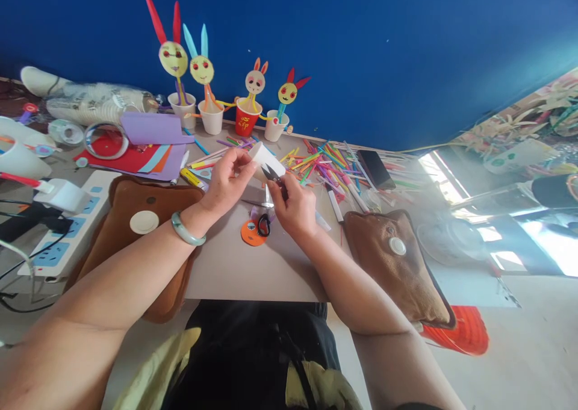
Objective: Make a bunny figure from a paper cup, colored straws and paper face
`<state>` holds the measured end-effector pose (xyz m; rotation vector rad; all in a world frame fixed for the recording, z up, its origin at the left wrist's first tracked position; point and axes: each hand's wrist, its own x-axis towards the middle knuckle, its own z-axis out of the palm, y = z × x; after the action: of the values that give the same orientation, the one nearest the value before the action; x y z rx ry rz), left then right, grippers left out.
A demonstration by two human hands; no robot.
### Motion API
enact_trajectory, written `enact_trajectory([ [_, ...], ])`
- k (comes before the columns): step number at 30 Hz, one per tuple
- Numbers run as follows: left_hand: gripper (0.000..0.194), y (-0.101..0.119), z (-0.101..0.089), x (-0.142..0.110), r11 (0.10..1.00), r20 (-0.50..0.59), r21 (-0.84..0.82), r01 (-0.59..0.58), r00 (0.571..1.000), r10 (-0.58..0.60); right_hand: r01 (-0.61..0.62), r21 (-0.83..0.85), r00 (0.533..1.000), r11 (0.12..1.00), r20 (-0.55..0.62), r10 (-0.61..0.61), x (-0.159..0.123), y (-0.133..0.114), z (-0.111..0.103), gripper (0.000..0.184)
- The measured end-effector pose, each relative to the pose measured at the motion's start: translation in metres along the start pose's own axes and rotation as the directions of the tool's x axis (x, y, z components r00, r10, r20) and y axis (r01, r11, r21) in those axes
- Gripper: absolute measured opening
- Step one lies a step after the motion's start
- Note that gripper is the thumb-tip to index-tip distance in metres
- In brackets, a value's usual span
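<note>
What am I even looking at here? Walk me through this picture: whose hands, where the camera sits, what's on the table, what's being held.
There is no machine here: these are a person's own two bare hands, filmed by one camera worn on their head, looking forward and down.

The left hand, with a green bangle on its wrist, holds a white paper cup tipped on its side. The right hand holds small black snips against the cup.

On the table below lies an orange paper disc. Behind the hands is a heap of coloured sticks, with a dark phone beside it. Four cup rabbits stand along the blue wall. Two brown pouches flank the hands, and a power strip sits at far left.
</note>
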<state>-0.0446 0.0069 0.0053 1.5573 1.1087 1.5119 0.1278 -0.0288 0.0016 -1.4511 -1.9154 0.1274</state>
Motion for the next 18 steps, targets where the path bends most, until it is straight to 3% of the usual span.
enact_trajectory([
  [7,0.025,-0.014,0.001,0.001,0.975,0.0,0.113,-0.193,0.981,0.194,0.005,0.004,1.0,1.0,0.0,-0.005,0.001,0.002,-0.001,0.037],
  [18,0.021,-0.01,0.0,-0.002,0.955,0.041,0.147,-0.256,0.967,0.253,-0.021,0.054,1.0,0.998,0.006,0.021,0.002,0.001,0.0,0.039],
])
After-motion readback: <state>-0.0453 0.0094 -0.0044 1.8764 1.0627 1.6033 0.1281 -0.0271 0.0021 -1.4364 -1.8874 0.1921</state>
